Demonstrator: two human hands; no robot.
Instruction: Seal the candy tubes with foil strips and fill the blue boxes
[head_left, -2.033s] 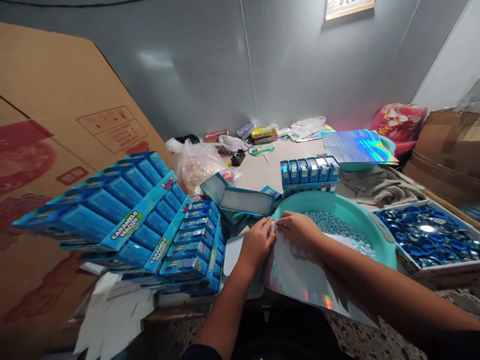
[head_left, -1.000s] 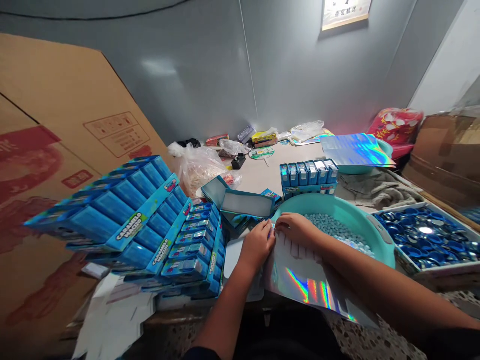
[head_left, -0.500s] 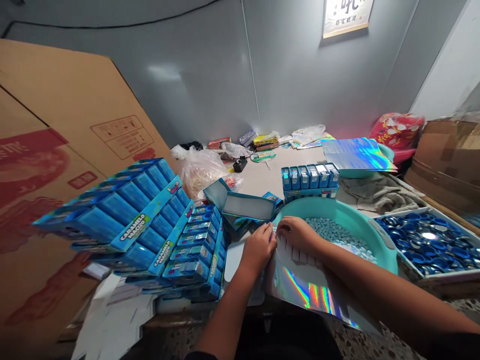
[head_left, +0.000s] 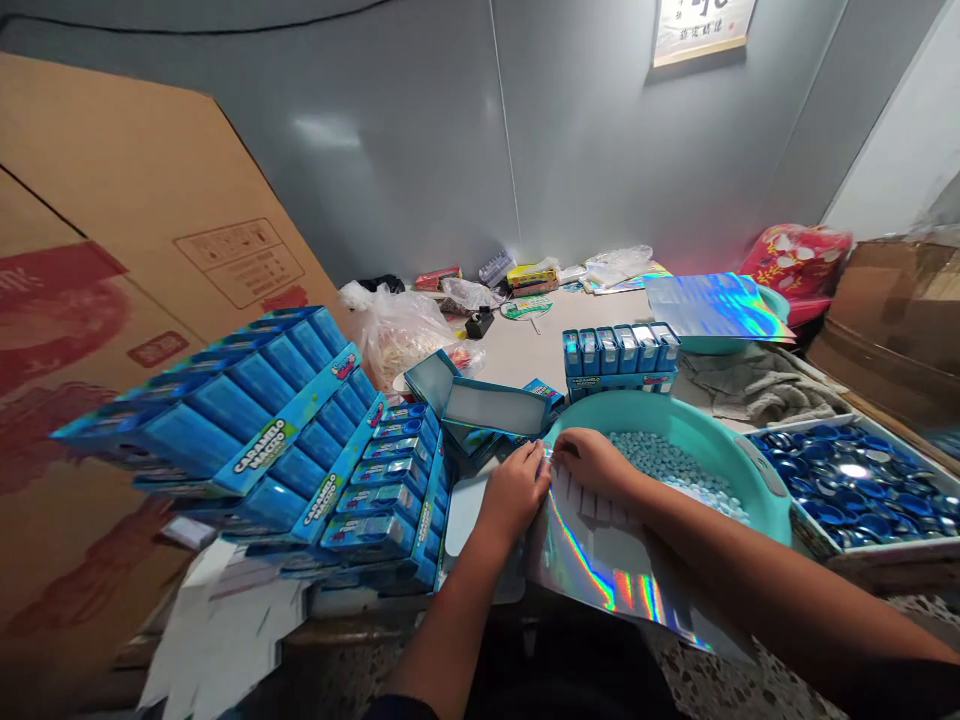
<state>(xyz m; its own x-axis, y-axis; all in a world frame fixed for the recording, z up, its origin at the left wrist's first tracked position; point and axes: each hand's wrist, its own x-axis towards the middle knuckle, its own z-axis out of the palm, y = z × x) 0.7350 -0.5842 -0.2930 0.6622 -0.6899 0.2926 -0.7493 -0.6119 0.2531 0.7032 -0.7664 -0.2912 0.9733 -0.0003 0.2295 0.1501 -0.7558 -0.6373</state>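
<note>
My left hand [head_left: 514,492] and my right hand [head_left: 592,462] meet at the basin's near rim, their fingertips closed on a small shiny item [head_left: 547,455]. Its shape is hidden by my fingers. Under my right hand and wrist lies a holographic sheet [head_left: 600,570] with white tab-like cut-outs along its upper part. Just beyond my right hand, a teal plastic basin [head_left: 697,420] holds a heap of pale blue round candies [head_left: 664,462]. An open blue box [head_left: 491,408] stands just past my left hand.
Stacked blue Caramelo Macizo boxes [head_left: 300,440] rise left of my hands. Small blue containers [head_left: 621,350] stand in a row behind the basin. A tray of blue lids [head_left: 847,480] lies right, and another holographic sheet [head_left: 712,305] rests behind. Large cardboard sheets [head_left: 112,200] lean left.
Both hands stay together at the small item. The holographic sheet now shows a longer rainbow streak near my hands, and the view has shifted slightly.
</note>
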